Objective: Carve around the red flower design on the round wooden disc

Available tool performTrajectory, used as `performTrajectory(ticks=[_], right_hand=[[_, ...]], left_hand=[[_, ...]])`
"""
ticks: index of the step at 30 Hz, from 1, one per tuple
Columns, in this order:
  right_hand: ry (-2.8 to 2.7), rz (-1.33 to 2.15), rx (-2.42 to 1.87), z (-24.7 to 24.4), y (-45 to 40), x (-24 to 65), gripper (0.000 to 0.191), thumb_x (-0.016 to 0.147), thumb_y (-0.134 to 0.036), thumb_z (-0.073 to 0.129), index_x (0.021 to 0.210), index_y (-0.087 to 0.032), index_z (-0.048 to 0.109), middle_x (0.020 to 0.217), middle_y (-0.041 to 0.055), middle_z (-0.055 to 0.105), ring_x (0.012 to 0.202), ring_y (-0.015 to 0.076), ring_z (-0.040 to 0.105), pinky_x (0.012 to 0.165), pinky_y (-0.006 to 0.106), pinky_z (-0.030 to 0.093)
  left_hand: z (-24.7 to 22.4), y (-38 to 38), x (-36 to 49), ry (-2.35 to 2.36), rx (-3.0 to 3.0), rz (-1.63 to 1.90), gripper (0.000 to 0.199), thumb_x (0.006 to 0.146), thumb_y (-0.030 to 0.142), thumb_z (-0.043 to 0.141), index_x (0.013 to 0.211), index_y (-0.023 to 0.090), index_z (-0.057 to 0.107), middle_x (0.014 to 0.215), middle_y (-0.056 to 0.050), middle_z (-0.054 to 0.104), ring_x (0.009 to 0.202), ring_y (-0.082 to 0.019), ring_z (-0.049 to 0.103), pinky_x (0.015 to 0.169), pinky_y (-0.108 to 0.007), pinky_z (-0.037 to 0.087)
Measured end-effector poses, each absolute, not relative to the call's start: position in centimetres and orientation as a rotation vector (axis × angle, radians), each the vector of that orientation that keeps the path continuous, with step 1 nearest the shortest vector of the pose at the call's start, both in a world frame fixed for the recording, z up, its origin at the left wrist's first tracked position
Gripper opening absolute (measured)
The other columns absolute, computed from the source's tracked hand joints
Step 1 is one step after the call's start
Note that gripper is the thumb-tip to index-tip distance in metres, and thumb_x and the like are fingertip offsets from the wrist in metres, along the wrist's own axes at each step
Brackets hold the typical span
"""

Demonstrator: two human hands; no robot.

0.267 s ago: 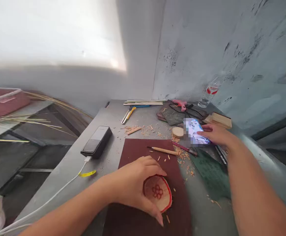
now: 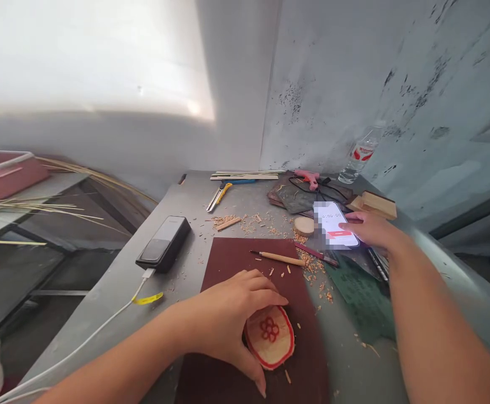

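A round pale wood slice (image 2: pixel 270 338) with a red rim and a red flower drawn on it lies on the dark red mat (image 2: pixel 223 258). My left hand (image 2: pixel 232 320) arches around its left side, fingertips by the upper edge and thumb spread apart below it. At the right, my right hand (image 2: pixel 371 229) has the edge of a lit phone (image 2: pixel 333 221), one digit over the screen, which shows a timer and a red button. Part of the phone is pixelated. A wooden-handled carving tool (image 2: pixel 282 258) lies across the mat's upper part.
A black device (image 2: pixel 163 242) with a white cable sits left. Behind are a yellow cutter (image 2: pixel 223 194), wood strips (image 2: pixel 247 175), a pink glue gun (image 2: pixel 309 178) and a bottle (image 2: pixel 360 157). A small wood disc (image 2: pixel 304 226), shavings and green sandpaper (image 2: pixel 363 297) lie near the phone.
The phone screen has switched from a colourful picture to a timer. My left hand has loosened, its thumb now lower and off the slice, which shows more fully and sits flatter.
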State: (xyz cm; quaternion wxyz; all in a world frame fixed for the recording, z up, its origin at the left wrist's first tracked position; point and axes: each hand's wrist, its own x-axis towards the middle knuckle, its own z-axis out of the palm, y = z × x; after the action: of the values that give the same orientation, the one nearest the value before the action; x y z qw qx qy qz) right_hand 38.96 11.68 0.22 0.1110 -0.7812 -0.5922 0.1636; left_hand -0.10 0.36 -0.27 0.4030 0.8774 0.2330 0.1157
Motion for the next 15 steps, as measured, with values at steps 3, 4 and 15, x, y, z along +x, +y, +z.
performTrajectory(ticks=[3, 4, 15], right_hand=[[-1.652, 0.627, -2.398, 0.9, 11.4, 38.1, 0.036, 0.103, -0.038, 0.066, 0.133, -0.02, 0.065, 0.134, 0.011, 0.066, 0.111, 0.0248, 0.069, 0.093, 0.046, 0.061], [-1.635, 0.631, -2.416, 1.1, 11.3, 37.8, 0.035, 0.103, -0.038, 0.066, 0.133, -0.02, 0.065, 0.135, 0.011, 0.066, 0.111, 0.0247, 0.069, 0.094, 0.046, 0.06], [-2.072, 0.409, -1.919, 3.6, 6.7, 27.8, 0.033, 0.105, -0.042, 0.06, 0.132, -0.025, 0.065, 0.126, 0.0071, 0.071, 0.109, 0.0218, 0.069, 0.098, 0.041, 0.057]], left_hand=[[-0.2, 0.3, 0.0, 0.594, 2.231, 0.28, 0.103, 0.059, 0.069, 0.092, 0.145, 0.021, 0.063, 0.136, -0.015, 0.067, 0.125, -0.036, 0.06, 0.109, -0.045, 0.047], [-0.1, 0.3, 0.0, 0.596, 2.233, 0.277, 0.102, 0.059, 0.069, 0.092, 0.145, 0.02, 0.064, 0.135, -0.015, 0.067, 0.124, -0.036, 0.06, 0.108, -0.045, 0.048], [0.7, 0.1, -0.1, 0.774, 2.056, 0.461, 0.09, 0.062, 0.053, 0.097, 0.14, 0.024, 0.063, 0.137, -0.012, 0.064, 0.122, -0.031, 0.064, 0.103, -0.041, 0.053]])
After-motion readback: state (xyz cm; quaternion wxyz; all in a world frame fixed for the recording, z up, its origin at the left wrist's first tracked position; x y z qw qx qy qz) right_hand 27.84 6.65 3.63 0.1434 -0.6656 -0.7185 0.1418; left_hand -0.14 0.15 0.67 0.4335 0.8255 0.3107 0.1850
